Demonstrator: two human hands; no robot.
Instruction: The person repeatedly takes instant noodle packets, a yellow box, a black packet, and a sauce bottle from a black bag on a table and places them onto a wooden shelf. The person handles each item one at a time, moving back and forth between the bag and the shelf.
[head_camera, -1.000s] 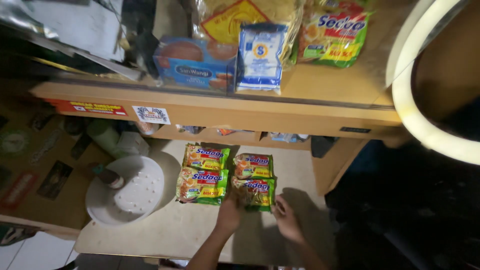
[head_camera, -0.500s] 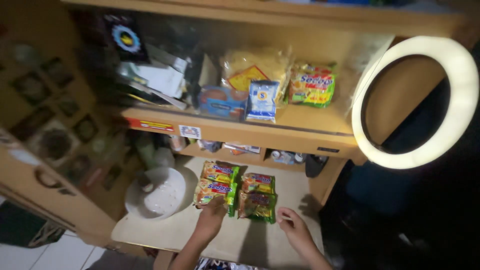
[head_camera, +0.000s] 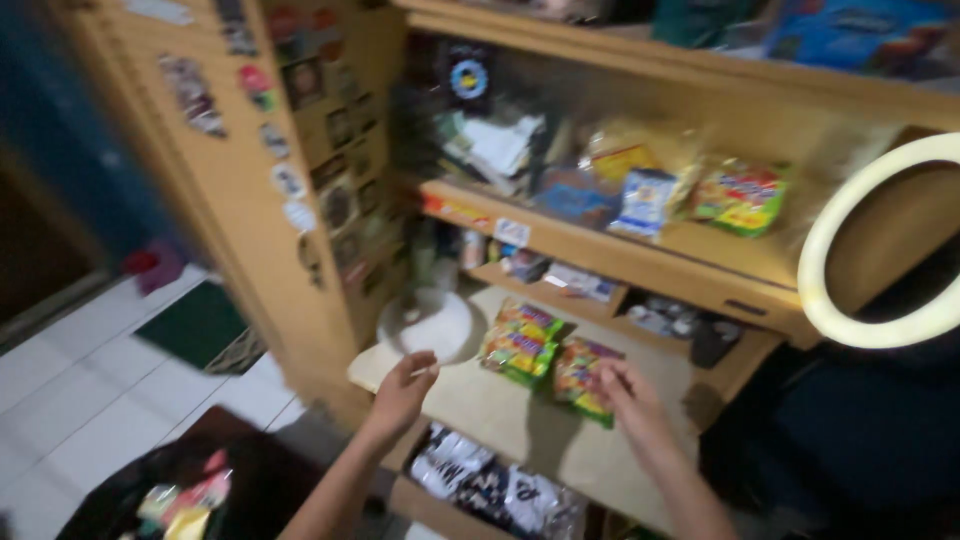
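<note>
My left hand (head_camera: 405, 385) hovers in the lower middle of the frame, just above the near left part of the worktop (head_camera: 500, 415). Its thumb and forefinger are pinched together, but the picture is too blurred for me to tell whether anything small sits between them. My right hand (head_camera: 622, 392) is to the right of it, fingers loosely curled and grasping nothing, its fingertips (head_camera: 603, 378) touching or just over the near edge of the right noodle packets (head_camera: 582, 375).

The noodle packets lie in two groups side by side at the middle of the frame. The left noodle packets (head_camera: 520, 342) are up and to the right of my left grip, with bare worktop between them and that hand. Both groups run with their long axis slanting from lower left to upper right in the picture, away from me toward the back. So my right hand is nearer to the right group; my left hand is nearer to the left group but apart from it.

A white round bowl (head_camera: 425, 322) sits just left of the left packets, at the back left corner. Above, a shelf (head_camera: 600, 255) overhangs the back of the worktop, and a lit ring lamp (head_camera: 850, 300) stands at the right edge. The open room is the bare strip of worktop nearest me, between and below my hands.
</note>
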